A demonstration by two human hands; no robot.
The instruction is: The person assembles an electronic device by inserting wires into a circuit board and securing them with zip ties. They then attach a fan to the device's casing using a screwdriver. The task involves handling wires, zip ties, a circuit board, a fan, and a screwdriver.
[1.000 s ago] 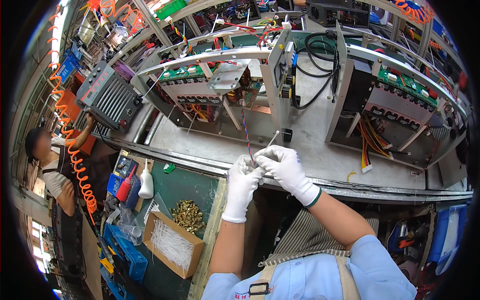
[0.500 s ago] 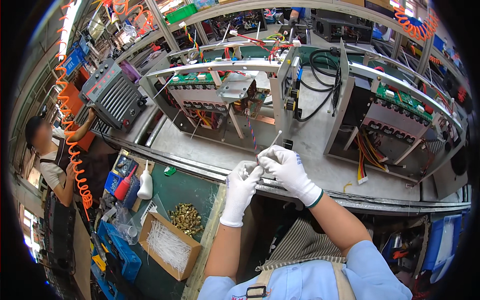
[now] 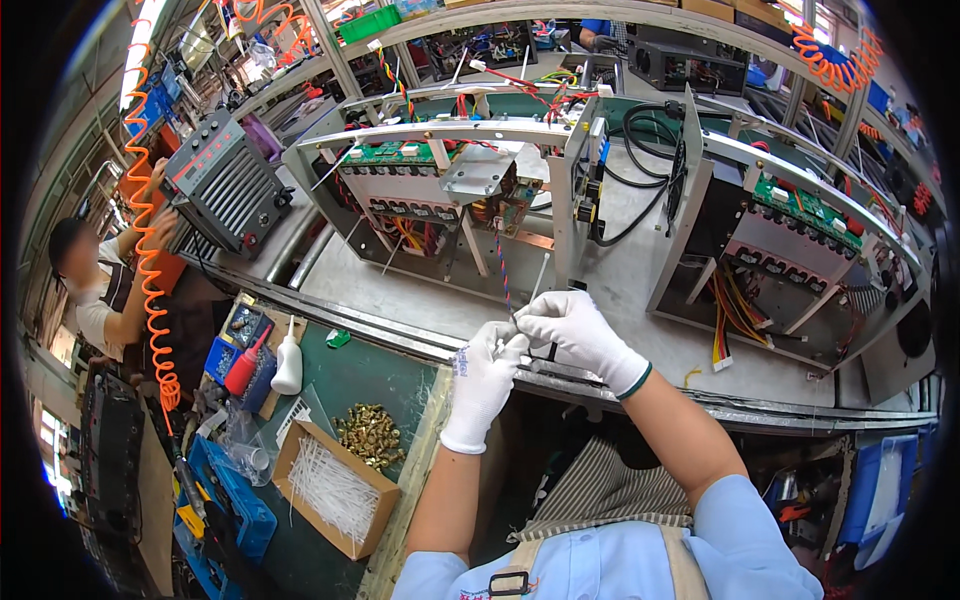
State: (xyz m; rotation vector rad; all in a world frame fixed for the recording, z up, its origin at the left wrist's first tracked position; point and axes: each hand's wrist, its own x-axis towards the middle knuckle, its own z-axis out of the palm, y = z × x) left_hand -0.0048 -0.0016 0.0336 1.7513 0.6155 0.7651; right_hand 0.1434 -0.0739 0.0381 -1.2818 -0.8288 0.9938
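Both my hands wear white gloves and meet at the end of a twisted red-and-blue wire bundle, just over the bench's near edge. My left hand pinches the lower end of the wires. Close against it, my right hand is closed on a thin white cable tie, whose tail points up past the fingers. The fingers hide whether the tie encircles the wires. Up from my hands, the bundle runs into an open metal-framed machine chassis with green circuit boards.
A second open chassis stands at right, loose connector wires hanging from it. On the green side table sit a cardboard box of white cable ties, brass fittings and a white squeeze bottle. A co-worker handles a grey machine.
The cable tie's tail has swung from slanting right to nearly upright, as my right hand shifted slightly. My left hand keeps its pinch. The co-worker now has both hands near the grey machine.
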